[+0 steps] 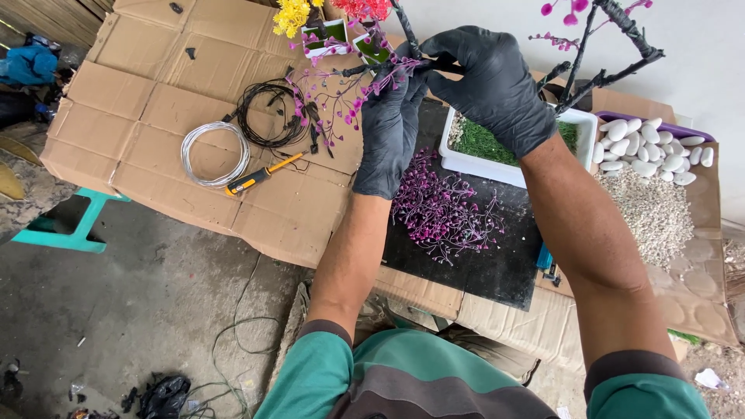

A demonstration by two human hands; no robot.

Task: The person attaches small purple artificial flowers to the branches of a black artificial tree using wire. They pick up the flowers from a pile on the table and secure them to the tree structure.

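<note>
Black branch (434,65) with purple sprigs sits pinched between left hand (390,128) and right hand (490,81), both grips apparently closed on it.

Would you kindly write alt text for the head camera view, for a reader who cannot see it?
Two black-gloved hands, left hand and right hand, grip a dark artificial branch with purple blossoms above a white planter. Loose purple sprigs, wire coils, a yellow-handled tool and white pebbles lie on flattened cardboard.
</note>
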